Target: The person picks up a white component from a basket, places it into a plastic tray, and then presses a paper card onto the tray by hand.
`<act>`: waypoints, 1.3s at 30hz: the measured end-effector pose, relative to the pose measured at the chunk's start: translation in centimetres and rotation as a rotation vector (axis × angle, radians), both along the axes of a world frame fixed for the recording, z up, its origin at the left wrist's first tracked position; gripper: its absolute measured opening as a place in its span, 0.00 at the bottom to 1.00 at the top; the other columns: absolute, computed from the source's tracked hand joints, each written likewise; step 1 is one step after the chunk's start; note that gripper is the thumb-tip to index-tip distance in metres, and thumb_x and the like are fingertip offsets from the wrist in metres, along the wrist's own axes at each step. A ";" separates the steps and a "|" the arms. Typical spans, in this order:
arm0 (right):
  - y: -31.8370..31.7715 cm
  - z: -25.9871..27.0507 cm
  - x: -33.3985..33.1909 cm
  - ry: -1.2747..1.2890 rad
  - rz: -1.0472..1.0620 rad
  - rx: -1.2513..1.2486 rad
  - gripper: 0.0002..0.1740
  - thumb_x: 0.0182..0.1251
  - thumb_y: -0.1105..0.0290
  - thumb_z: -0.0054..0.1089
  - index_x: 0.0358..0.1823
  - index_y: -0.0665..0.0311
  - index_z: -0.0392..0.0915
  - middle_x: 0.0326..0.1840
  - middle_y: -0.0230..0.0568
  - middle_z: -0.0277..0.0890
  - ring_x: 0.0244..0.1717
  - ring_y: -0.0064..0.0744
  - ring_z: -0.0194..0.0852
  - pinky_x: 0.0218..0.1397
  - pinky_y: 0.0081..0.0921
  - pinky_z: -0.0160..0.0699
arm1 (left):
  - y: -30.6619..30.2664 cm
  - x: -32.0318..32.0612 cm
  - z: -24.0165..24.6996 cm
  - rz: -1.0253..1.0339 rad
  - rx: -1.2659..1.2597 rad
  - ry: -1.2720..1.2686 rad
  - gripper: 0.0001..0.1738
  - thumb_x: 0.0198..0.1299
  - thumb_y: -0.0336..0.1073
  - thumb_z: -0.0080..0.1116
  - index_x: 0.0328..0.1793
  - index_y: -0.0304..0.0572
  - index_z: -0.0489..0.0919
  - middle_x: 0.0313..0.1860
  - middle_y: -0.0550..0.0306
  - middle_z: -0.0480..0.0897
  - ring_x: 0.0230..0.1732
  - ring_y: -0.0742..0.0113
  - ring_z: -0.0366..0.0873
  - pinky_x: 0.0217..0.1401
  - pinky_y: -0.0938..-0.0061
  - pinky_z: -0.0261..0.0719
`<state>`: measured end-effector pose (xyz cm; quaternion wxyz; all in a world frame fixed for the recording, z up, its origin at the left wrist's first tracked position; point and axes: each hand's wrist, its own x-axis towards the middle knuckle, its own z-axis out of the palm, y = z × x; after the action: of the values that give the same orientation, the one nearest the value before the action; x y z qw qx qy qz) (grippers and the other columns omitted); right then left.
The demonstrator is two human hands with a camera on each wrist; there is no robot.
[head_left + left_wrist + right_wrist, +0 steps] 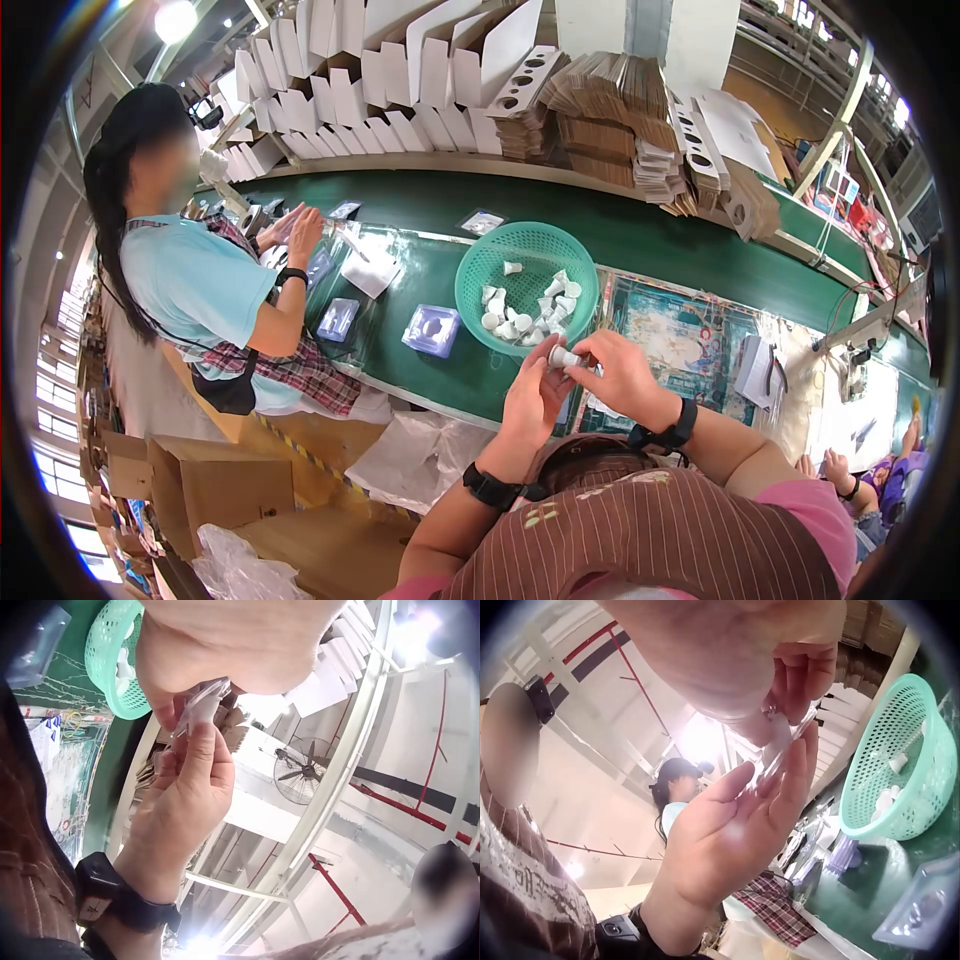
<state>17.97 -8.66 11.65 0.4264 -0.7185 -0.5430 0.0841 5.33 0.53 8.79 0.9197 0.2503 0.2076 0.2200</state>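
Note:
Close in front of the chest, over the near rim of the green basket (470, 300), both hands meet on a small white flared part (563, 357). My left hand (533, 400) holds it from the left, thumb and fingers about shiny clear plastic (774, 761) around the part. From the other side my right hand (630, 375) pinches the part; its thumb presses on the white body (201, 712) in the left wrist view. Several similar white flared parts (558, 290) lie loose in the basket. Fingers hide some of the held part.
Clear plastic trays (432, 330) lie on the green table (395, 345) to the left. Another person (200, 270) works there. Behind stand stacked cardboard inserts (605, 110) and white cartons (400, 70). Pliers (775, 375) lie at the right; an open cardboard box (225, 485) is lower left.

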 end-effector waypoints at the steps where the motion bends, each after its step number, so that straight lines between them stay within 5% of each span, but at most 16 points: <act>1: -0.4 0.0 0.1 0.005 0.000 -0.003 0.11 0.52 0.69 0.65 0.35 0.64 0.75 0.31 0.40 0.73 0.30 0.37 0.73 0.33 0.30 0.73 | -0.2 0.1 -0.5 0.000 -0.003 0.005 0.22 0.67 0.35 0.37 0.66 0.39 0.62 0.63 0.53 0.68 0.59 0.61 0.69 0.63 0.63 0.66; 4: -1.7 -0.7 1.5 0.173 -0.068 -0.052 0.11 0.53 0.67 0.64 0.35 0.64 0.75 0.32 0.40 0.74 0.31 0.38 0.74 0.33 0.31 0.73 | 0.0 0.0 -1.8 0.017 -0.045 0.051 0.21 0.67 0.36 0.39 0.64 0.39 0.64 0.61 0.53 0.69 0.58 0.59 0.71 0.61 0.62 0.68; 8: -4.6 -8.2 8.0 0.199 -0.298 -0.259 0.17 0.53 0.63 0.63 0.42 0.63 0.75 0.38 0.44 0.74 0.38 0.41 0.74 0.41 0.34 0.74 | -0.1 -0.4 -2.9 0.068 -0.026 0.157 0.16 0.66 0.31 0.44 0.59 0.38 0.68 0.57 0.51 0.73 0.55 0.55 0.74 0.54 0.62 0.75; 10: -5.6 -12.0 9.6 -0.068 -0.394 -0.531 0.26 0.51 0.57 0.64 0.50 0.62 0.73 0.47 0.48 0.71 0.48 0.46 0.71 0.52 0.37 0.72 | 0.1 -0.8 -3.5 0.068 -0.006 0.203 0.16 0.65 0.29 0.45 0.59 0.38 0.69 0.56 0.51 0.73 0.54 0.55 0.74 0.53 0.63 0.75; 13: -5.2 -12.1 9.0 -0.045 -0.327 -0.741 0.32 0.48 0.54 0.64 0.55 0.62 0.71 0.53 0.50 0.67 0.55 0.50 0.66 0.59 0.39 0.67 | 0.5 -1.0 -4.1 0.078 0.008 0.274 0.15 0.64 0.27 0.46 0.57 0.38 0.70 0.55 0.51 0.74 0.52 0.55 0.76 0.52 0.63 0.76; 18: -5.1 -14.1 8.9 -0.043 -0.275 -0.823 0.29 0.46 0.56 0.65 0.50 0.61 0.73 0.53 0.48 0.67 0.54 0.49 0.65 0.56 0.38 0.69 | 0.8 -1.5 -4.2 0.094 -0.002 0.343 0.14 0.64 0.26 0.46 0.55 0.38 0.71 0.54 0.51 0.75 0.52 0.56 0.76 0.52 0.63 0.77; 21: -5.5 -14.3 9.1 -0.050 -0.326 -0.805 0.21 0.47 0.58 0.65 0.41 0.61 0.77 0.46 0.47 0.71 0.51 0.46 0.68 0.52 0.39 0.71 | 0.9 -1.4 -4.6 0.070 -0.015 0.349 0.13 0.64 0.26 0.46 0.55 0.35 0.71 0.54 0.49 0.74 0.51 0.55 0.77 0.49 0.66 0.78; 23: -6.0 -15.0 9.8 0.106 -0.273 -0.699 0.15 0.49 0.60 0.65 0.30 0.64 0.78 0.34 0.45 0.76 0.41 0.45 0.74 0.43 0.39 0.74 | 1.0 -1.4 -5.2 0.019 0.001 0.355 0.13 0.64 0.26 0.45 0.55 0.36 0.71 0.54 0.50 0.75 0.51 0.55 0.77 0.49 0.64 0.78; 26: -7.6 -13.7 11.5 0.344 -0.208 -0.495 0.13 0.52 0.62 0.64 0.24 0.66 0.77 0.22 0.42 0.76 0.26 0.39 0.75 0.32 0.33 0.73 | 1.1 -1.2 -4.9 -0.085 0.024 0.354 0.13 0.65 0.29 0.44 0.55 0.37 0.71 0.53 0.50 0.75 0.51 0.55 0.77 0.50 0.63 0.78; 30: -7.3 -7.1 12.1 0.718 -0.270 -0.380 0.12 0.53 0.63 0.64 0.24 0.65 0.77 0.19 0.41 0.75 0.19 0.32 0.71 0.26 0.27 0.69 | 1.9 -0.2 -4.6 -0.314 0.028 0.322 0.18 0.69 0.42 0.40 0.54 0.36 0.71 0.52 0.50 0.75 0.51 0.56 0.76 0.50 0.64 0.77; 33: -4.8 -3.1 10.7 0.698 -0.103 -0.295 0.10 0.53 0.65 0.64 0.26 0.64 0.78 0.17 0.39 0.73 0.20 0.25 0.70 0.25 0.24 0.67 | 1.4 1.4 -4.0 -0.481 -0.007 0.293 0.24 0.69 0.50 0.36 0.55 0.37 0.71 0.52 0.51 0.76 0.51 0.58 0.76 0.50 0.64 0.75; 36: -3.1 -2.4 9.5 0.219 0.088 -0.412 0.14 0.53 0.60 0.63 0.23 0.63 0.74 0.19 0.40 0.73 0.21 0.40 0.71 0.27 0.32 0.69 | 1.1 2.5 -3.2 -0.573 0.036 0.338 0.24 0.70 0.49 0.34 0.58 0.37 0.69 0.52 0.52 0.75 0.50 0.61 0.76 0.52 0.60 0.75; 39: -2.5 -2.2 7.7 0.073 0.142 -0.414 0.12 0.51 0.63 0.65 0.24 0.64 0.74 0.18 0.43 0.70 0.21 0.40 0.70 0.26 0.33 0.67 | 0.5 2.9 -3.2 -0.569 0.125 0.433 0.20 0.70 0.43 0.38 0.59 0.37 0.68 0.51 0.53 0.76 0.48 0.63 0.76 0.49 0.65 0.77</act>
<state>25.68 -11.17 9.44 0.2819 -0.7472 -0.5477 0.2496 8.27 1.00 5.55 0.8618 0.3945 0.3058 -0.0907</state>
